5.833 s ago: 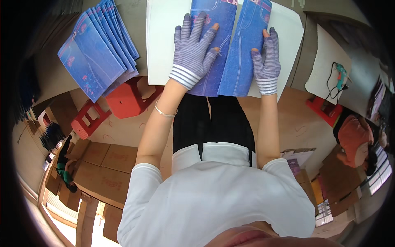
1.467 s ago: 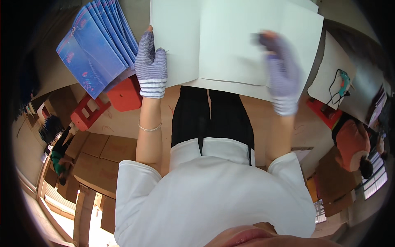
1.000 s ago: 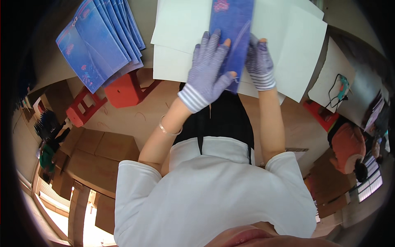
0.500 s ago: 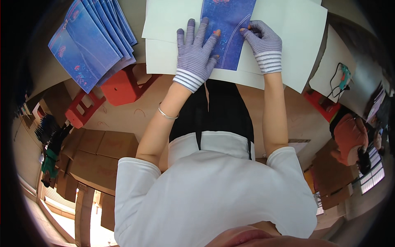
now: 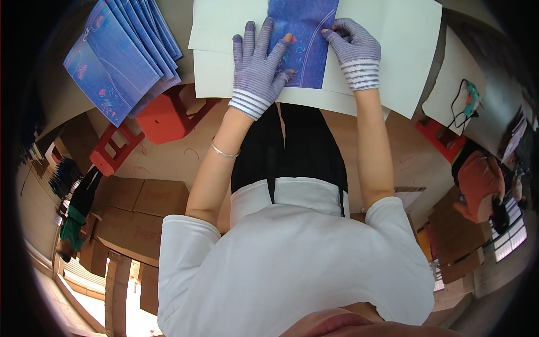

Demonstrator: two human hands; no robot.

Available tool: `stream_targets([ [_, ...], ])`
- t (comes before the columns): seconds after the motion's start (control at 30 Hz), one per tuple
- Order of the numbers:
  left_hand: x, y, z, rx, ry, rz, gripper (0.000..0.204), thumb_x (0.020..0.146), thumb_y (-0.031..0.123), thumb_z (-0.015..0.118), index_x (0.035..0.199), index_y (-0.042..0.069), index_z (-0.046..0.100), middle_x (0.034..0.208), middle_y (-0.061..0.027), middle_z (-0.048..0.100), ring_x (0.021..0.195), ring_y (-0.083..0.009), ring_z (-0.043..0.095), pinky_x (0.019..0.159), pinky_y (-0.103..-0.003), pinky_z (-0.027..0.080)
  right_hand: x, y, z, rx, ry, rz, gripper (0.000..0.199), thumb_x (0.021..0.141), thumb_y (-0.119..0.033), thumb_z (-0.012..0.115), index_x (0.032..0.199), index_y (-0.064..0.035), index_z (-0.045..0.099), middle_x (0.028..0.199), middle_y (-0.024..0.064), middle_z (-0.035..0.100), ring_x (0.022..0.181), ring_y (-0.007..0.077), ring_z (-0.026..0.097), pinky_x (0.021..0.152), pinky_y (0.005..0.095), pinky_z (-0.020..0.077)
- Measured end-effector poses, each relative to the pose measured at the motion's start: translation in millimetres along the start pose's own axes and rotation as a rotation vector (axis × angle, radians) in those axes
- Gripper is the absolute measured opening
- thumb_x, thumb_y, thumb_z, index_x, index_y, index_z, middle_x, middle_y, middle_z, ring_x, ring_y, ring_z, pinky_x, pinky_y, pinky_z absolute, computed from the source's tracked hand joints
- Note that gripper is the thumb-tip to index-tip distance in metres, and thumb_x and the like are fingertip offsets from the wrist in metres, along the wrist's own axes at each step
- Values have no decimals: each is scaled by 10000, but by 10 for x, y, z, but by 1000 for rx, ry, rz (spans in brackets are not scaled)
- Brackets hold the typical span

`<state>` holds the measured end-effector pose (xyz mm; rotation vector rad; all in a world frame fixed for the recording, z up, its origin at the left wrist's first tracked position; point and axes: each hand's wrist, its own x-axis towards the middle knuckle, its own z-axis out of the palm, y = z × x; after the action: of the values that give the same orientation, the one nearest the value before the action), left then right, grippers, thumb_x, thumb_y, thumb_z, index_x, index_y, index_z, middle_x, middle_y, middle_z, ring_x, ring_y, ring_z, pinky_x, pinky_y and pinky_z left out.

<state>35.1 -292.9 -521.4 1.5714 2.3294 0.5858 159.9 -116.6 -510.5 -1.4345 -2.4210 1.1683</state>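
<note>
— Blue was what filled the upper middle of the head view: a folded blue printed sheet (image 5: pixel 302 39) lay on the white sheets (image 5: pixel 393 50) spread across the table (image 5: pixel 185 22). Where were your hands at that point?

— Your left hand (image 5: pixel 259 64), in its striped knit glove, lay flat with the fingers spread, pressing the sheet's left edge and lower left corner. Your right hand (image 5: pixel 352 48) was curled at the right edge near the top, fingertips on the paper. I could not tell whether it pinched the edge or only pushed on it.

— How far along would you judge the work?

— In the upper left of the frame a fanned stack of blue folded pieces (image 5: pixel 120 56) rested on the table, well apart from your hands, so I would judge several pieces already finished. The one under your hands looked partway: folded to a narrow panel, with the pressing down yet to be completed and the piece not yet on the stack. The white sheets beneath suggested more to do, though that was only my reading.

— And the piece itself?

— Deep blue with pale curved lines and small reddish marks near your left fingers. It lay flat, slightly tilted, with its top running out of the frame.

— Anything else around?

— A red stool (image 5: pixel 168 115) stood below the stack, and cardboard boxes (image 5: pixel 140 208) sat at the lower left.
</note>
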Motion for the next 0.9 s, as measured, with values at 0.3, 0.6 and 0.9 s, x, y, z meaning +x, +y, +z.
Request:
stream_targets([
  [0.3,2,-11,-34,14,-37,-1,771,753,397,757,1450,273,451,1565,-150,286,1408,-472,259,1130,-629,195,-79,-128,37,-184,19,-37,532,728,-397,807,1153,-131,630,920,30,684,836,181,661,740,324,525],
  [0.6,-41,-23,4,325,-147,30,907,782,584,636,1518,165,312,1590,-97,252,1452,-303,269,1168,-600,108,-130,-67,100,-322,195,-151,961,546,-497,885,1313,-64,502,909,51,623,859,230,594,749,393,508],
  [0.9,1425,-523,-226,194,-131,519,781,863,489,565,1465,34,364,1552,-180,298,1449,-338,256,1169,-593,106,-83,11,54,-241,160,-146,1003,512,-481,903,1319,-39,502,862,53,593,818,218,575,738,377,505],
])
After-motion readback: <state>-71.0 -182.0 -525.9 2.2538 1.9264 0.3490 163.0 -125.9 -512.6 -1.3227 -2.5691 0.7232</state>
